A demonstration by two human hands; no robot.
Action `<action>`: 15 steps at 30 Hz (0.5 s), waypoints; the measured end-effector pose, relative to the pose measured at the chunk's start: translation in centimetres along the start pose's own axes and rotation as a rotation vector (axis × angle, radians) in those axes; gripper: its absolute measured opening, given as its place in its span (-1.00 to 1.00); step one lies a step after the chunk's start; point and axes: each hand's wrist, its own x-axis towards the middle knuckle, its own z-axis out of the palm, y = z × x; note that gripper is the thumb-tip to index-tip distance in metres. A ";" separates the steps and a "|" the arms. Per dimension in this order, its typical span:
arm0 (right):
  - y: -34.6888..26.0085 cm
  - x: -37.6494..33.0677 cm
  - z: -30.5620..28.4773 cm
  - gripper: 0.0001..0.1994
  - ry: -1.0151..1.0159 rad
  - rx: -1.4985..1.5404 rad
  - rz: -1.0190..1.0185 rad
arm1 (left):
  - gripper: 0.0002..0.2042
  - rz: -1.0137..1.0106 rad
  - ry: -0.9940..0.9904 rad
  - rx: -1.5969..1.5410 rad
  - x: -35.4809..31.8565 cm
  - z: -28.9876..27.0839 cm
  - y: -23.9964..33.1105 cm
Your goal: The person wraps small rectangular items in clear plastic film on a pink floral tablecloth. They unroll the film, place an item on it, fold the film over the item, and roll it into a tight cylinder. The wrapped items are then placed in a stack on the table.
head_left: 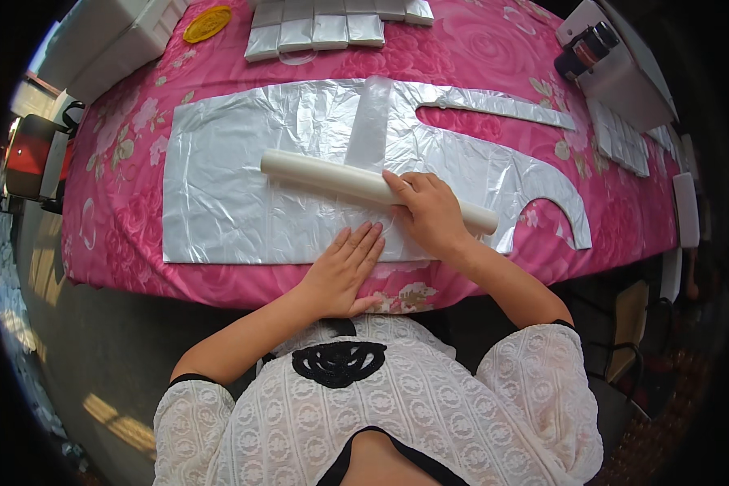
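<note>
Spread flat on the table is a silvery-white thin plastic apron (219,178), its neck and side cut-outs toward the right; whether it is one layer or several I cannot tell. A white cylindrical roller or tube (324,174) lies slantwise across its middle. My right hand (429,209) is closed over the tube, right of its centre. Flat on the apron's near edge rests my left hand (344,271), fingers stretched out, holding nothing. A translucent plastic strip (370,121) runs from the apron's far edge down to the tube.
The table has a pink floral cloth (121,235). Folded silvery packets (312,32) stand in rows at the far side, near a yellow round object (206,24). White boxes (121,40) are at far left. A dark bottle (587,50) and more packets (620,138) sit at right.
</note>
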 end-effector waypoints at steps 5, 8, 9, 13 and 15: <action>9.5 -0.3 -4.0 -0.53 0.145 -0.206 0.407 | -0.21 0.042 0.031 -0.158 0.1 -0.4 -0.4; 10.6 -0.9 -5.6 -0.54 0.164 -0.132 0.449 | -0.21 0.062 0.105 -0.216 0.7 -1.4 -2.6; 10.4 -1.3 -5.7 -0.54 0.161 -0.085 0.424 | -0.21 0.063 0.133 -0.213 0.9 -1.4 -3.2; 4.0 -1.0 -3.8 -0.54 -0.031 0.152 0.091 | -0.19 0.036 0.034 -0.022 1.0 -0.8 -2.6; 2.3 -0.8 -2.1 -0.48 -0.102 0.090 -0.085 | -0.17 -0.031 0.100 -0.027 0.9 0.3 -0.7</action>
